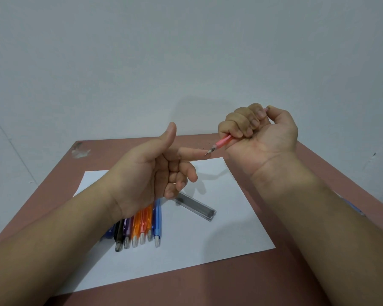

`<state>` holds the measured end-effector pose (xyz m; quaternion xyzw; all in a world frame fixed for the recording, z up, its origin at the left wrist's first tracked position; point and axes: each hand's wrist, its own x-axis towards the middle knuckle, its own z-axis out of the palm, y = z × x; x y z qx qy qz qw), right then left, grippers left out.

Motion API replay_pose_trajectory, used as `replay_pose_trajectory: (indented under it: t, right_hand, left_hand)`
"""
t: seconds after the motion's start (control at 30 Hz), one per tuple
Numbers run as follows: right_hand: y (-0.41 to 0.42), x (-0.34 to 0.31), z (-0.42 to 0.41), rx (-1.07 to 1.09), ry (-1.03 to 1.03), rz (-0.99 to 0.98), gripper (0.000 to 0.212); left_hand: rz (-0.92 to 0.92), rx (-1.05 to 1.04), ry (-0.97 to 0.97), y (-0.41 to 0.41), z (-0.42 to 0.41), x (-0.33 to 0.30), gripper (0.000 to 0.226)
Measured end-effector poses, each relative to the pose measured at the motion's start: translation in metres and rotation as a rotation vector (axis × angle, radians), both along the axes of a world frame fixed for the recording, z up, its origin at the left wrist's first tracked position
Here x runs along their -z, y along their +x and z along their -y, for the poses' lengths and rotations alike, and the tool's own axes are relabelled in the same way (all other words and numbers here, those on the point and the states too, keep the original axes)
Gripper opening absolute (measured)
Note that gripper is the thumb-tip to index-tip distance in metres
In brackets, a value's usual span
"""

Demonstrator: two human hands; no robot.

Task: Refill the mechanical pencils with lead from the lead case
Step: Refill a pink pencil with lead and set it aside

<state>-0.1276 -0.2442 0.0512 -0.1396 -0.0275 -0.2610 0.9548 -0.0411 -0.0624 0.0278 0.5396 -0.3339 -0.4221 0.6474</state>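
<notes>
My right hand (260,129) is raised above the table, fist shut around a pink mechanical pencil (221,142), thumb on its top end. The pencil's metal tip points down-left and touches the tip of the outstretched forefinger of my left hand (150,168). That hand holds nothing; its thumb is up and the other fingers are curled. Below it, several mechanical pencils (139,228) in black, purple, orange and blue lie side by side on a white sheet of paper (208,246), partly hidden by my left wrist. A clear lead case (196,206) lies on the sheet to their right.
The paper rests on a reddish-brown table (230,288) against a pale wall. A scuffed patch (80,151) marks the table's far left corner. A blue object (354,208) shows partly behind my right forearm at the table's right side.
</notes>
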Motion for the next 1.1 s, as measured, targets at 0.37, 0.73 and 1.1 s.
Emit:
replay_pose_trajectory:
  t: [0.37,0.73,1.1]
  right_hand:
    - [0.0002,0.0012,-0.0005,0.001,0.019,0.009,0.038]
    - [0.0008,0.0013,0.0005,0.024,0.004,0.006,0.036]
    - [0.0003,0.0014,0.0015,0.019,0.004,0.013,0.037]
  left_hand:
    - [0.008,0.018,-0.006,0.0018,-0.0001,0.0009,0.071]
    - [0.024,0.009,0.003,0.0023,-0.0003,0.0018,0.070]
    - [0.022,0.015,0.009,0.0013,-0.0004,0.0010,0.070]
